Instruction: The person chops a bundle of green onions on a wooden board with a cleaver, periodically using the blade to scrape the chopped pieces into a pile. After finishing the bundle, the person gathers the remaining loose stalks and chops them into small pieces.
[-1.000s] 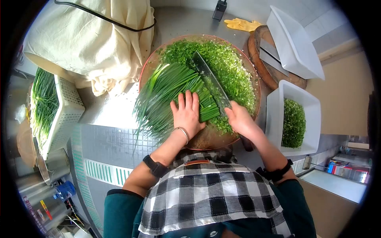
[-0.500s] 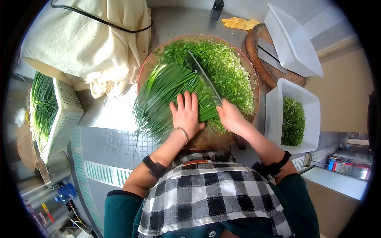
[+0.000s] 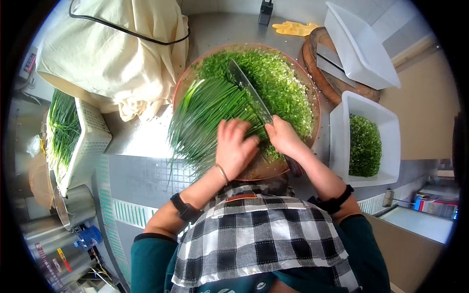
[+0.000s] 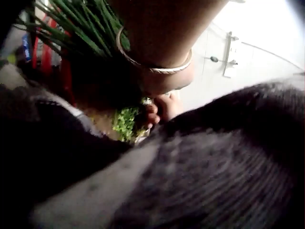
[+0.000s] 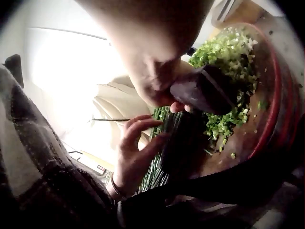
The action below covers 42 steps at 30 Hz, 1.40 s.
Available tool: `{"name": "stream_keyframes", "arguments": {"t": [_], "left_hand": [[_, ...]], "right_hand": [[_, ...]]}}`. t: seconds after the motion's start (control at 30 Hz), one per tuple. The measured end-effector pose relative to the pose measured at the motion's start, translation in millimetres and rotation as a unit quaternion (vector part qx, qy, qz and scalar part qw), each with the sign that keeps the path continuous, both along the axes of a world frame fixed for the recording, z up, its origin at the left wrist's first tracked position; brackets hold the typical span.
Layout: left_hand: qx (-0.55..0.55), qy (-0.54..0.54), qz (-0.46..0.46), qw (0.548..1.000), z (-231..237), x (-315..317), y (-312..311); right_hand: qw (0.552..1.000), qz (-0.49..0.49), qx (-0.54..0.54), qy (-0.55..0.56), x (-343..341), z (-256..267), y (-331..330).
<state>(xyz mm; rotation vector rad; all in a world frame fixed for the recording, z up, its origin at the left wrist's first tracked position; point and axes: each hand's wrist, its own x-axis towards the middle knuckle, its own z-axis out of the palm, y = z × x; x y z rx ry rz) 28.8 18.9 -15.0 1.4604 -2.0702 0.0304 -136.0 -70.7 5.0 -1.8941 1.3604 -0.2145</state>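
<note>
A thick sheaf of long green scallions lies on the left of a round chopping board. Finely chopped scallion covers the board's far and right sides. My right hand grips a broad cleaver, its blade slanting along the cut ends of the sheaf. The dark cleaver handle pokes out of that hand in the right wrist view. Over the near part of the sheaf is my left hand, blurred, fingers loosely bent and thumb apart. In the right wrist view its fingertips come close to the stalks.
To the right, a white tub holds chopped scallion. Behind it another white tub stands by a wooden board with a flat blade. Yellow gloves lie at the back. Left are a cloth-covered bulk and a scallion-filled basket.
My left hand, earlier spread flat on the sheaf, has shifted slightly and bent its fingers. The cleaver and right hand moved left against the sheaf, then stayed nearly in place.
</note>
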Motion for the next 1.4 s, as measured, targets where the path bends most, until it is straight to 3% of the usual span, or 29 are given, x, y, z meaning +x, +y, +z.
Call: {"name": "stream_keyframes", "arguments": {"t": [0.07, 0.17, 0.37, 0.43, 0.47, 0.53, 0.57, 0.6, 0.67, 0.7, 0.83, 1.0, 1.2, 1.4], "left_hand": [[0.042, -0.064, -0.088, 0.993, -7, -11, 6], [0.025, -0.099, -0.1, 0.99, -30, -20, 3], [0.028, -0.118, -0.115, 0.986, -23, -19, -4], [0.018, 0.077, -0.096, 0.992, 2, -18, -4], [0.018, 0.076, -0.096, 0.992, 12, -14, -6], [0.051, 0.22, -0.038, 0.973, 25, 2, -12], [0.023, 0.193, 0.021, 0.981, 23, 11, -16], [0.087, 0.175, 0.069, 0.978, 32, 20, -19], [0.043, 0.071, 0.156, 0.984, 26, 33, -28], [-0.015, 0.071, 0.18, 0.981, 25, 30, -31], [-0.025, 0.014, 0.194, 0.981, 23, -3, -41], [-0.019, 0.03, 0.191, 0.981, 13, 2, -42], [-0.039, 0.076, 0.206, 0.975, 15, 26, -48], [-0.04, -0.014, 0.234, 0.971, -5, 28, -68]], "right_hand": [[1.0, -0.002, -0.009, -0.019, -2, -2, -1], [1.0, 0.0, -0.007, -0.024, -2, -1, 0], [1.0, -0.001, -0.001, -0.029, -1, -3, -1], [0.999, -0.009, 0.027, -0.027, 0, 6, -1], [0.998, -0.017, 0.057, -0.025, 0, 9, -1], [0.999, -0.006, 0.028, -0.025, -2, -2, -2], [1.0, 0.005, -0.002, -0.023, -2, -6, -2], [1.0, 0.005, -0.002, -0.024, -1, -2, -2], [0.998, -0.002, 0.058, -0.002, 1, 11, -1], [0.998, -0.002, 0.057, -0.003, 1, 7, -1], [1.0, -0.001, 0.021, -0.021, 0, 1, 0], [1.0, 0.005, 0.009, -0.024, -3, -6, -3], [0.996, -0.006, 0.09, -0.014, -1, 9, -1], [0.995, 0.052, -0.043, -0.07, -13, 6, 10]]}}
